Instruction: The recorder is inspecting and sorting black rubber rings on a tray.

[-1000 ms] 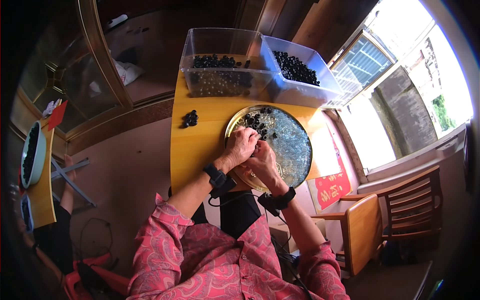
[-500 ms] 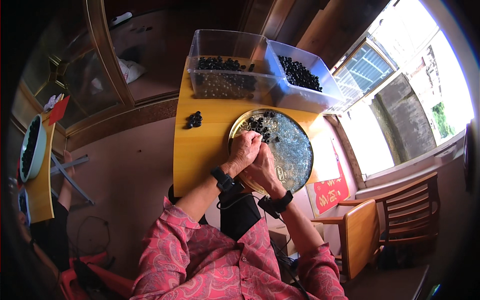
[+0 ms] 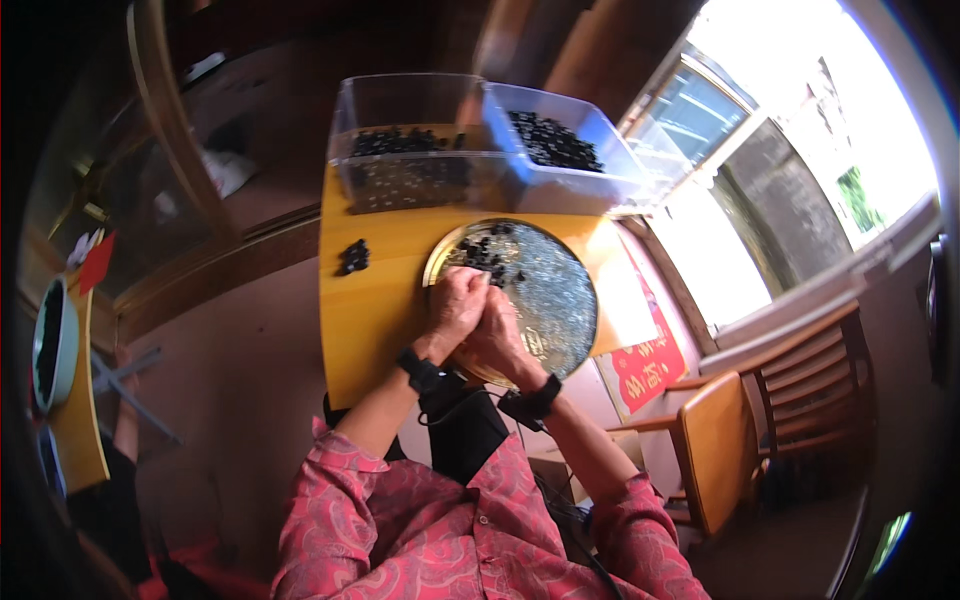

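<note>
Pressing together at the near rim of the round metal tray (image 3: 560,300), the left hand (image 3: 457,305) and right hand (image 3: 497,335) curl closed; their contents stay hidden. Dark pieces (image 3: 487,255) lie just beyond, open tray to the right.

A round metal tray (image 3: 545,290) is sitting on the yellow wooden desk (image 3: 375,310), two clear plastic bins (image 3: 480,140) standing behind it, a small dark pile (image 3: 352,257) lying to its left.

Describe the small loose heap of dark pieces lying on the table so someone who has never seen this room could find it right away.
Start at the yellow wooden table and find the round metal tray where the left hand and right hand meet. Left of that tray, on bare wood, lies the small heap of black pieces. Unlike the black pieces in the tray and the two clear plastic bins, it sits in no container.
</note>
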The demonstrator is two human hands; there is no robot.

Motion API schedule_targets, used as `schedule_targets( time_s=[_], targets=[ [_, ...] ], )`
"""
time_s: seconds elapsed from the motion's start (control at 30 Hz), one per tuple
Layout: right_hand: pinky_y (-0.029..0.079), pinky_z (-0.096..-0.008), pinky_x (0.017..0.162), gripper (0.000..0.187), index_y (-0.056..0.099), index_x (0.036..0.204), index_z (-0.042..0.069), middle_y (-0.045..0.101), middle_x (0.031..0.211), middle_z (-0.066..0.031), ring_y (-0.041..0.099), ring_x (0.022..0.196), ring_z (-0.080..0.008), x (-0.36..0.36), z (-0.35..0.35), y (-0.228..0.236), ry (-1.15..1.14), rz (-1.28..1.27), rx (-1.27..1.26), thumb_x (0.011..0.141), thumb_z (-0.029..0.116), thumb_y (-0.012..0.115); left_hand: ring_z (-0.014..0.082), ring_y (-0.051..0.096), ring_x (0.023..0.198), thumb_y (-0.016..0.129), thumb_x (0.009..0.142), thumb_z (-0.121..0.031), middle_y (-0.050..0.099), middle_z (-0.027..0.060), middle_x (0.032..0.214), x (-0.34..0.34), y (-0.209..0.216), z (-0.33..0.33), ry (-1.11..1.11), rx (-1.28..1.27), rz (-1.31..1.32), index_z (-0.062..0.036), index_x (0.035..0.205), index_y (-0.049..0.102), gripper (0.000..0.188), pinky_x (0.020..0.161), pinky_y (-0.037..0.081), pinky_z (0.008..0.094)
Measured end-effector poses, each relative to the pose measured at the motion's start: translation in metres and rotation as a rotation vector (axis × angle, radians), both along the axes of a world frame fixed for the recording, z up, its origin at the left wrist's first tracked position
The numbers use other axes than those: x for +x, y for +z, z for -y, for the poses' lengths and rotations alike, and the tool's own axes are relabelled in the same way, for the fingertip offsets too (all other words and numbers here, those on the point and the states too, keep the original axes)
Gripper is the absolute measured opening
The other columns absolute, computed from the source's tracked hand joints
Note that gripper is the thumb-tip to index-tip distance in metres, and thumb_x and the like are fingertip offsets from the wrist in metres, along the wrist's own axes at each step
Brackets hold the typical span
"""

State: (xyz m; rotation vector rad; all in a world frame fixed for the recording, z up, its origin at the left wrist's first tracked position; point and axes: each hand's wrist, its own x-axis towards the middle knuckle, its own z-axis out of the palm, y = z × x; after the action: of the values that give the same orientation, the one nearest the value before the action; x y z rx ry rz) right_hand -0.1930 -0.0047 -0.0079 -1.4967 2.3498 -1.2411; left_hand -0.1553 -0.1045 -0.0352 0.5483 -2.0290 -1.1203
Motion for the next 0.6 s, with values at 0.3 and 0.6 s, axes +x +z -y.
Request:
schedule_targets(
  time_s=[0.3,0.6],
  targets=[
    [0.048,-0.0439,0.075,0.055,0.051,0.096,-0.01,0.059,0.093,-0.0281,0.061,0.088,-0.039,0.01,0.002,0.018,-0.169,0.376,-0.025,0.066,0.025,0.081,0.0201,0.065,0.075,0.064,0.09,-0.026,0.07,0.0121,0.084,0.005,0.011,0.013,-0.067,0.132,0.157,-0.0009,0.095,0.069,0.026,0.07,0.05,0.0332],
    [0.049,-0.0442,0.08,0.051,0.052,0.102,-0.009,0.06,0.099,-0.0286,0.061,0.093,-0.04,0.006,0.01,0.015,-0.249,0.279,0.02,0.069,0.02,0.078,0.0147,0.062,0.072,0.065,0.09,-0.028,0.069,0.0068,0.08,0.003,0.009,0.019,-0.189,0.588,-0.012,-0.0009,0.094,0.069,0.027,0.067,0.049,0.0288]
  ],
)
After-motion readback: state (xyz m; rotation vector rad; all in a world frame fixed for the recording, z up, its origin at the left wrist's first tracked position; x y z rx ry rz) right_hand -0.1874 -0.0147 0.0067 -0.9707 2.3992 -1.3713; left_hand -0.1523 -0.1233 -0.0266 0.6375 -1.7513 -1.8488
